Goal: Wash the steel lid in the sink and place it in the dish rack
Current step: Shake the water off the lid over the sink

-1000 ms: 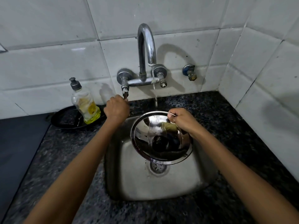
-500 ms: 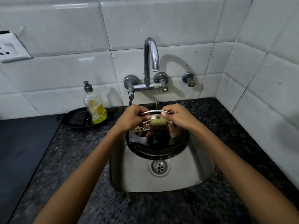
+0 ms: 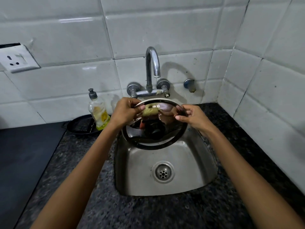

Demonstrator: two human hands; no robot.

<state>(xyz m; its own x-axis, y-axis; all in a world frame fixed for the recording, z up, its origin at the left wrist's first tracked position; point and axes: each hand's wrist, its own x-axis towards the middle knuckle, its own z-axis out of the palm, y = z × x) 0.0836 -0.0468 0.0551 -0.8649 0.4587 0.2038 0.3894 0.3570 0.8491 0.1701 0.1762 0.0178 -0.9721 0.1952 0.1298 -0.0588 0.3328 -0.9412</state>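
Steel lid (image 3: 158, 129) held tilted over sink (image 3: 189, 162) by both hands.

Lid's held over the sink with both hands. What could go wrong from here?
1. The steel lid is held only by its rim between the left hand and right hand; if wet, it could slip into the sink.
2. The left elbow may knock the dish soap bottle close beside it.

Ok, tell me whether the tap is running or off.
Nearly off. Only a thin trickle or drip shows at the tap spout, with no full stream reaching the steel lid held over the sink.
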